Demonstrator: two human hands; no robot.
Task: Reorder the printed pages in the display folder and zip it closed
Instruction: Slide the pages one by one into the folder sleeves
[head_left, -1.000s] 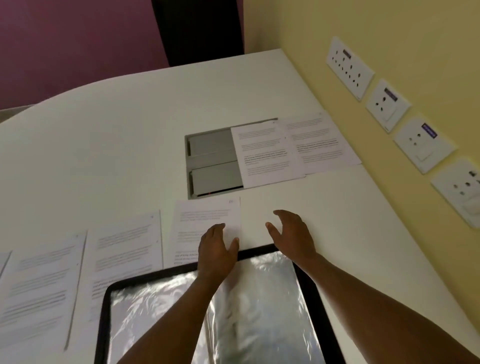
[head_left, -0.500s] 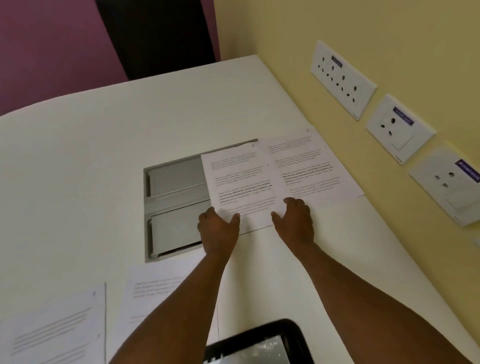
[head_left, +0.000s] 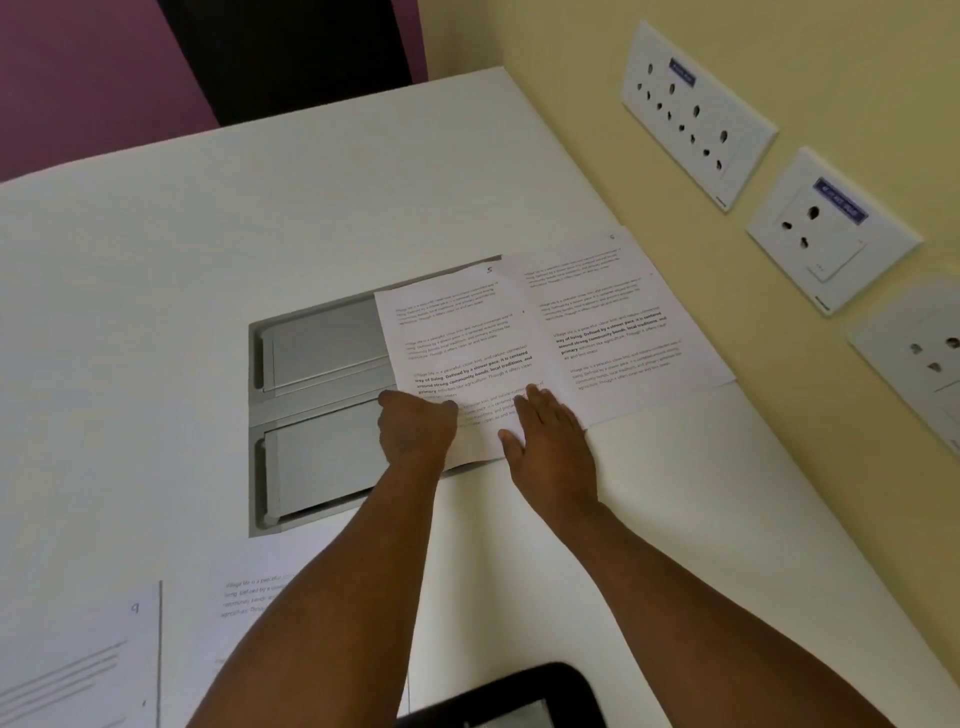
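Both hands are on the printed page marked 5 (head_left: 457, 338): my left hand (head_left: 415, 431) curls on its near left corner, apparently pinching it, and my right hand (head_left: 550, 441) lies flat with straight fingers on its near right edge. That page lies partly over the grey cable hatch (head_left: 317, 395), overlapping a second page (head_left: 618, 322) towards the wall. On the white bench (head_left: 208, 234), the display folder (head_left: 519, 696) shows only a black corner at the near edge, other pages (head_left: 78, 660) to its left.

White printed pages (head_left: 467, 332) on a white table (head_left: 208, 249), black-edged folder (head_left: 519, 686), yellow wall (head_left: 571, 78).
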